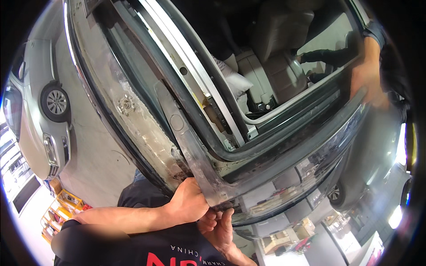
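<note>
A long dark trim frame (199, 170) with a bent corner lies along the roof opening of a car. Its surface is scuffed and dusty. My left hand (190, 201) is closed at this near corner, its fingertips partly hidden behind the edge. Just below and to the right, my right hand (218, 226) has curled fingers pinching at the corner's underside, next to a glossy dark glass panel (284, 195). A co-worker's hand (367, 82) rests on the far right end of the frame.
Inside the opening are a brown seat (284, 71) and a centre console (255, 73). The exposed roof rail (151, 137) is dirty and rough to the left. A silver car (33, 106) is parked on the left; a yellow rack (62, 210) stands behind it.
</note>
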`<move>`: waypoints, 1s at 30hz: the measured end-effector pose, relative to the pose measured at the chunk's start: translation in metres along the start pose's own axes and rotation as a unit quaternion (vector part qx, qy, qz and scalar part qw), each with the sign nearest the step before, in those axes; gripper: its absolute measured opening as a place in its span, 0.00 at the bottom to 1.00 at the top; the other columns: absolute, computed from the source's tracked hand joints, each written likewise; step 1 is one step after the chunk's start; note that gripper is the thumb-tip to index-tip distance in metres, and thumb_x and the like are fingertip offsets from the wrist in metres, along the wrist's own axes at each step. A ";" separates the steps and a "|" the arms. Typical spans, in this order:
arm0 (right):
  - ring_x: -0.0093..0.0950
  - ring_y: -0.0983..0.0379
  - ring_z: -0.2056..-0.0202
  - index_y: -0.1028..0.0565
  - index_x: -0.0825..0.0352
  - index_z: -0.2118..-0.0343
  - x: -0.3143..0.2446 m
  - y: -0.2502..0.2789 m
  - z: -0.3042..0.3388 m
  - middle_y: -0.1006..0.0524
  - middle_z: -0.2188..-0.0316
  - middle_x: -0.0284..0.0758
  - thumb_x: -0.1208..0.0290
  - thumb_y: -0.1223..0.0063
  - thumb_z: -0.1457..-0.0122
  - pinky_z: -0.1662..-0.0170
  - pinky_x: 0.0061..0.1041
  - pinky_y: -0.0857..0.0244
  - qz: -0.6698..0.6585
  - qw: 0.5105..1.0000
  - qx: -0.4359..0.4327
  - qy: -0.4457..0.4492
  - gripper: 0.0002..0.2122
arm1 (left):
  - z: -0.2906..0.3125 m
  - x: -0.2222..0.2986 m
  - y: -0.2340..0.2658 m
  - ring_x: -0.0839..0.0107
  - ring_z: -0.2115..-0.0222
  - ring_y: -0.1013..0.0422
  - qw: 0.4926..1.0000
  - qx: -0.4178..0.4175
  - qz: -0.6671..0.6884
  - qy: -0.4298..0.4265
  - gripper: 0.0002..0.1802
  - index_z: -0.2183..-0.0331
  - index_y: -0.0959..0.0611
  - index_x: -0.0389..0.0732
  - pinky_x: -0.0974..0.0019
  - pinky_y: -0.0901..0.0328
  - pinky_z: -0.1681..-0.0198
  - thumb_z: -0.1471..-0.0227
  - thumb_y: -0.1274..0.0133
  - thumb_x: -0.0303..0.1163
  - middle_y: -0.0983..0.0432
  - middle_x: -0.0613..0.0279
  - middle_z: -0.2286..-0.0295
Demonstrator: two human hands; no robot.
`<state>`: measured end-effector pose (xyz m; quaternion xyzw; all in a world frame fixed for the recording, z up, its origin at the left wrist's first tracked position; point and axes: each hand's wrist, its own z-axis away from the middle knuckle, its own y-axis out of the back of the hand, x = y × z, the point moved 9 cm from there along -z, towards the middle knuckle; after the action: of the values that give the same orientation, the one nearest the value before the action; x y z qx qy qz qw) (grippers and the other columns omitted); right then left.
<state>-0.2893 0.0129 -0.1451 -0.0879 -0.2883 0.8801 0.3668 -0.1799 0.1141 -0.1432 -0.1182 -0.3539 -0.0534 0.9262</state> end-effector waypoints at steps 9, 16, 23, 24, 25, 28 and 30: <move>0.16 0.47 0.73 0.31 0.58 0.69 -0.006 -0.006 0.002 0.40 0.76 0.20 0.28 0.47 0.49 0.68 0.17 0.50 0.082 0.996 0.047 -0.001 0.31 | 0.006 0.006 0.000 0.77 0.81 0.26 0.989 0.018 0.142 -0.033 0.11 0.68 0.18 0.33 0.69 0.31 0.79 0.42 0.43 0.33 0.22 0.62 0.81; 0.10 0.43 0.76 0.29 0.55 0.75 -0.007 -0.004 0.000 0.37 0.77 0.17 0.30 0.45 0.50 0.70 0.10 0.45 0.047 0.996 0.071 0.032 0.27 | 0.003 -0.002 0.000 0.77 0.79 0.25 0.989 0.003 0.149 -0.013 0.13 0.62 0.19 0.32 0.70 0.30 0.76 0.41 0.45 0.34 0.21 0.62 0.78; 0.16 0.37 0.69 0.27 0.58 0.51 -0.003 0.010 0.004 0.28 0.65 0.20 0.28 0.51 0.47 0.64 0.19 0.43 0.075 0.992 0.099 0.012 0.35 | 0.015 0.034 -0.004 0.53 0.58 0.24 0.982 -0.025 -0.082 -0.166 0.24 0.52 0.19 0.40 0.56 0.28 0.57 0.47 0.39 0.41 0.22 0.50 0.63; 0.17 0.35 0.67 0.28 0.57 0.48 -0.005 0.012 0.004 0.26 0.62 0.21 0.26 0.53 0.47 0.62 0.20 0.42 0.096 0.991 0.097 0.007 0.38 | 0.012 0.033 -0.005 0.52 0.59 0.24 0.983 -0.032 -0.103 -0.146 0.23 0.53 0.18 0.40 0.56 0.28 0.57 0.48 0.38 0.42 0.21 0.49 0.63; 0.17 0.35 0.66 0.29 0.57 0.46 -0.002 0.011 0.002 0.26 0.61 0.21 0.25 0.54 0.48 0.61 0.20 0.42 0.073 0.996 0.055 -0.014 0.39 | 0.008 0.033 -0.006 0.50 0.60 0.24 0.983 -0.039 -0.125 -0.126 0.23 0.54 0.17 0.40 0.55 0.28 0.57 0.49 0.37 0.42 0.21 0.49 0.64; 0.18 0.33 0.61 0.34 0.57 0.41 -0.004 0.002 0.007 0.27 0.56 0.22 0.21 0.58 0.50 0.58 0.22 0.42 0.168 0.979 0.107 -0.031 0.45 | 0.006 0.030 -0.006 0.48 0.63 0.24 0.984 -0.028 -0.129 -0.117 0.20 0.59 0.15 0.40 0.55 0.28 0.58 0.50 0.37 0.43 0.20 0.48 0.65; 0.19 0.33 0.61 0.34 0.57 0.40 -0.002 0.010 0.007 0.27 0.56 0.22 0.20 0.59 0.51 0.58 0.22 0.42 0.170 0.980 0.098 -0.030 0.46 | 0.006 0.031 -0.004 0.48 0.65 0.23 0.983 -0.009 -0.118 -0.138 0.19 0.61 0.15 0.39 0.56 0.28 0.59 0.50 0.37 0.43 0.20 0.48 0.67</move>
<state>-0.2958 0.0029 -0.1455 -0.0726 -0.1928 0.9559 0.2094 -0.1613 0.1115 -0.1177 -0.0905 -0.4896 -0.1489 0.8544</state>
